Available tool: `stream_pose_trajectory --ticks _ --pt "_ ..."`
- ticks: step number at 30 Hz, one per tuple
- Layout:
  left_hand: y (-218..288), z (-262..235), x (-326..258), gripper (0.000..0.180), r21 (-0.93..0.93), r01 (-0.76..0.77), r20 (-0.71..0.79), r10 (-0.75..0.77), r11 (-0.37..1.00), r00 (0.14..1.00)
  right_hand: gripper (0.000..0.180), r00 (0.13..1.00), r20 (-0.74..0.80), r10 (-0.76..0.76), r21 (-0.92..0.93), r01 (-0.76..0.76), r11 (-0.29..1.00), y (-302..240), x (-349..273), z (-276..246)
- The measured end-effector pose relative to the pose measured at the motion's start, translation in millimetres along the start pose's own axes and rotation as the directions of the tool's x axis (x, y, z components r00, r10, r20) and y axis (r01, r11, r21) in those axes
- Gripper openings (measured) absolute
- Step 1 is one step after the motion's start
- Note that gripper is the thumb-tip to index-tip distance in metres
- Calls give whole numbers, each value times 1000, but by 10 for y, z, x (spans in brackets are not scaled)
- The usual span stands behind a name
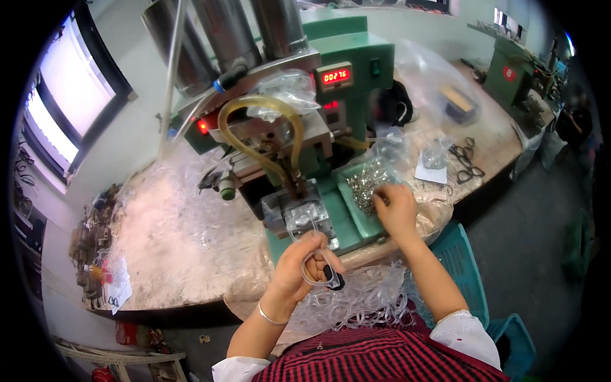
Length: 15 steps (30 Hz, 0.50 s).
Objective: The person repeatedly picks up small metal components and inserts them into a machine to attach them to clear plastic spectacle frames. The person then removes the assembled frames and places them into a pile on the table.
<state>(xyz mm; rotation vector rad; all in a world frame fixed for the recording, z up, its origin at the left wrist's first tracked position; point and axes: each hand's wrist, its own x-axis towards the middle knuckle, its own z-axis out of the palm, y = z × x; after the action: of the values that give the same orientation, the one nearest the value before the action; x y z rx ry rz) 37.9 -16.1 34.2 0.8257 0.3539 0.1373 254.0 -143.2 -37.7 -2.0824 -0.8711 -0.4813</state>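
Note:
A clear plastic eyeglass frame point(308, 278) is gripped in my left hand point(299, 267), in front of the press. One rim loops below my fingers; the other part reaches up toward the metal fixture point(307, 213) under the press head. A small black piece point(333, 277) shows by my left fingers; whether it is worn or held I cannot tell. My right hand point(398, 210) is at the green tray point(364, 224), its fingertips pinched together over a heap of small shiny metal parts point(367, 183). What lies between those fingertips is too small to make out.
The green press point(347, 48), with metal cylinders and a yellowish hose point(296, 127), stands ahead. Clear plastic frames point(363, 296) pile up below my hands. Black eyeglass frames point(468, 172) and a small bag point(435, 156) lie right. Teal baskets point(455, 270) stand lower right.

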Motion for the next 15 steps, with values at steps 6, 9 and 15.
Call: stream_pose_trajectory --ticks 6,9,15 --pt "-46 59 -3 21 -46 -57 -35 56 997 998 7 1000 -17 -8 -69 7 998 -47 52 130" --pt "-20 58 -2 21 -5 -43 -19 42 999 999 11 987 24 -159 -50 160 986 -166 162 290" --pt "-196 -285 -281 28 73 -29 -79 35 997 996 18 978 170 -122 -264 165 950 -153 191 557"
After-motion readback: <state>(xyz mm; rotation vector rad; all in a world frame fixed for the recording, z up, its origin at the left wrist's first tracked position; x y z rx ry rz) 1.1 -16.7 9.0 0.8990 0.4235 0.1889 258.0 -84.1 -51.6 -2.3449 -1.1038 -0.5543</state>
